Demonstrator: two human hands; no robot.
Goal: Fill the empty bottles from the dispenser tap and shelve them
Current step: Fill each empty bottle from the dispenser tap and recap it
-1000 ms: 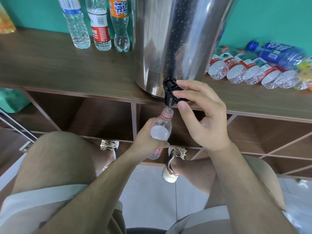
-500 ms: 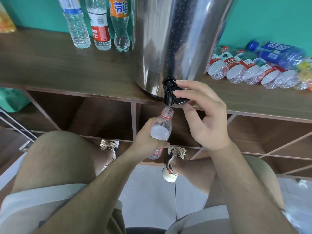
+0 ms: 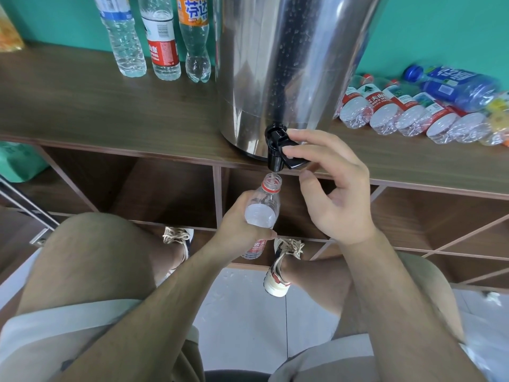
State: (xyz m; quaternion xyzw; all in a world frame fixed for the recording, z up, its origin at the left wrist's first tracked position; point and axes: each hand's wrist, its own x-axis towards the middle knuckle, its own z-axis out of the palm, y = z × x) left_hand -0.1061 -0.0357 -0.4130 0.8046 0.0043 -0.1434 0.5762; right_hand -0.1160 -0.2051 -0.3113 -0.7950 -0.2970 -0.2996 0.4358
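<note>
A teal wall (image 3: 440, 28) backs a dark wooden counter (image 3: 82, 111), with open cubbies (image 3: 165, 188) under it. The fingertips (image 3: 289, 136) of the right hand (image 3: 336, 194) curl over the black lever (image 3: 292, 158) of the tap (image 3: 274, 150), thumb just beneath, pinching it; a thin stream shows between the spout and the bottle's mouth. Directly below, the left hand (image 3: 237, 227) wraps its fingers round the middle of a clear, red-labelled bottle (image 3: 263, 208), holding it uncapped and slightly tilted, its mouth just under the spout. The water inside seems to reach the shoulder, so this fill looks nearly finished. Further out, the tap juts from a steel dispenser (image 3: 289, 64) standing on the counter. To its left three upright bottles (image 3: 162, 42) stand by the wall and appear to hold water. To its right a row of lying bottles (image 3: 399, 111) looks empty. By that showing, most of the job remains: closing the tap, shelving this bottle, then working through the row.
</note>
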